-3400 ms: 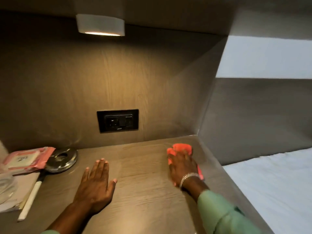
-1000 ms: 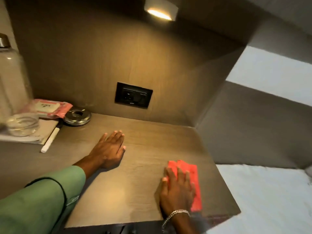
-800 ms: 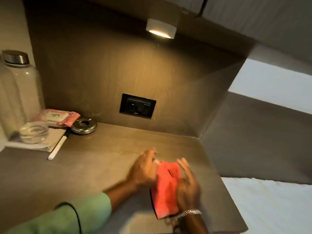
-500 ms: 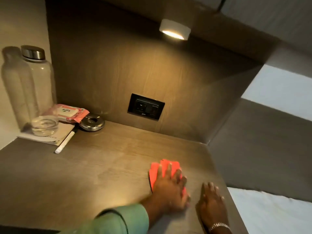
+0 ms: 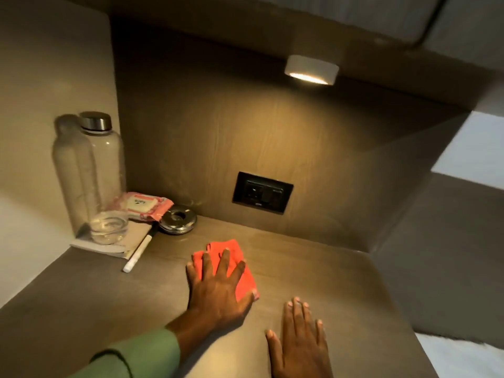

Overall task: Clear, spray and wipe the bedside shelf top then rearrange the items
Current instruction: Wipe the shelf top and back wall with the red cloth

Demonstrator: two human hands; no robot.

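My left hand [image 5: 218, 290] lies flat on an orange-red cloth [image 5: 241, 279], pressing it onto the wooden bedside shelf top [image 5: 341, 282] near its middle. My right hand [image 5: 300, 339] rests palm down on the bare shelf to the right of the cloth, fingers spread, holding nothing. At the back left corner stand a clear bottle [image 5: 95, 170] with a steel cap, a small glass [image 5: 109, 227] on a notepad [image 5: 114, 246], a pink wipes pack [image 5: 141, 205], a round metal ashtray [image 5: 178, 219] and a white pen [image 5: 137, 251].
A black wall socket [image 5: 262, 192] sits in the back panel above the shelf. A round lamp [image 5: 311, 70] shines from under the overhead board. White bedding [image 5: 463, 361] lies beyond the shelf's right edge. A side wall closes the left.
The cloth passed from my right hand to my left. My left hand has since slid it leftward and farther back, toward the pen and ashtray. My right hand now rests flat on the shelf.
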